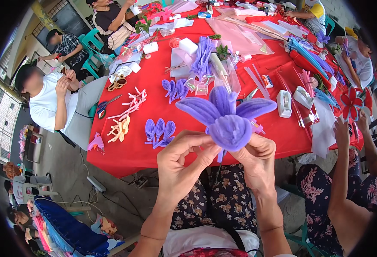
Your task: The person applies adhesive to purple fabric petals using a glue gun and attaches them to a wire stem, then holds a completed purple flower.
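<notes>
Between my two hands is a purple pipe-cleaner flower (230,131) with several spread petals and a thin stem pointing down towards my lap. My left hand (188,160) pinches the lower petal from its left side with thumb and fingers. On the opposite side, my right hand (256,160) grips the same petal's edge and base. Left of the flower, a group of purple pipe-cleaner petals (159,132) lies on the red tablecloth (127,160). More purple petals (174,90) lie farther back, below a bundle of purple pipe cleaners (202,57).
Scissors (110,103), cream petals (119,129) and a pink glue gun (96,143) lie at left. Two tape dispensers (284,103) stand at right. Other people sit around the table; one at right holds a red flower (351,104). Cables (121,199) cross the floor.
</notes>
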`<act>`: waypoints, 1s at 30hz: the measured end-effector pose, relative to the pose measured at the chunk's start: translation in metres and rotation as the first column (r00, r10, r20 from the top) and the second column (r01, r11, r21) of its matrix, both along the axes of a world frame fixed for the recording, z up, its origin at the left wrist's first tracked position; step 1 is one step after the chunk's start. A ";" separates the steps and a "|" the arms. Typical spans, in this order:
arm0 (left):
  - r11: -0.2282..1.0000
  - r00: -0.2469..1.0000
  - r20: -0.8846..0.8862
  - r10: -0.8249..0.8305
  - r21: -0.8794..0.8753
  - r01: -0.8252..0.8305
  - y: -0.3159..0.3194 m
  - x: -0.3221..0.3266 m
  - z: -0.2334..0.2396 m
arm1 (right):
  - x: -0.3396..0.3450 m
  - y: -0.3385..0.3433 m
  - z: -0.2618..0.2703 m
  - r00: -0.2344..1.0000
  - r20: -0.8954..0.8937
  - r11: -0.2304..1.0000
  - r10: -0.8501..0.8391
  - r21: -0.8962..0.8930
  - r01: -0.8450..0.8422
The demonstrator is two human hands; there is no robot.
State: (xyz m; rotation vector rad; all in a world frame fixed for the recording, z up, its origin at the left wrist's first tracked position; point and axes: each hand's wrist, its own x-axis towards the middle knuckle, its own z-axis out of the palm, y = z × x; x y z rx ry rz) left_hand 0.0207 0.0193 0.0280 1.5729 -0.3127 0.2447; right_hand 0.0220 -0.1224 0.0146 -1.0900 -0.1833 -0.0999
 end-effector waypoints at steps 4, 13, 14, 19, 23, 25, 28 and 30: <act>0.997 0.998 -0.056 -0.024 -0.071 0.020 -0.003 0.001 0.000 | -0.003 0.000 -0.001 0.999 -0.047 1.000 0.003 -0.005 -0.003; 0.982 0.999 0.029 -0.029 0.189 0.023 -0.003 -0.001 0.005 | 0.002 0.000 -0.003 0.999 -0.010 0.999 -0.044 -0.010 0.043; 0.988 1.000 0.010 -0.016 0.157 0.014 -0.003 -0.002 0.004 | 0.003 0.000 -0.001 0.999 -0.029 0.999 -0.044 -0.008 0.044; 0.996 0.995 -0.087 -0.054 0.065 0.060 -0.002 -0.001 0.005 | 0.003 -0.003 0.000 0.999 -0.046 1.000 -0.018 0.010 0.019; 0.998 1.000 -0.017 -0.023 0.064 0.024 -0.006 0.001 0.000 | 0.004 0.002 0.001 0.996 -0.076 0.997 -0.040 0.066 0.046; 0.995 1.000 0.029 0.009 0.096 -0.011 -0.009 0.000 0.000 | 0.004 0.005 -0.003 0.996 -0.067 0.995 -0.051 0.078 0.056; 0.995 0.998 0.050 0.031 0.092 -0.035 -0.010 -0.001 -0.001 | 0.004 0.007 -0.002 0.994 -0.065 0.990 -0.083 0.106 0.089; 0.985 0.996 0.082 0.024 0.167 -0.037 -0.009 -0.001 -0.004 | 0.004 0.009 -0.003 0.992 -0.074 0.986 -0.101 0.123 0.109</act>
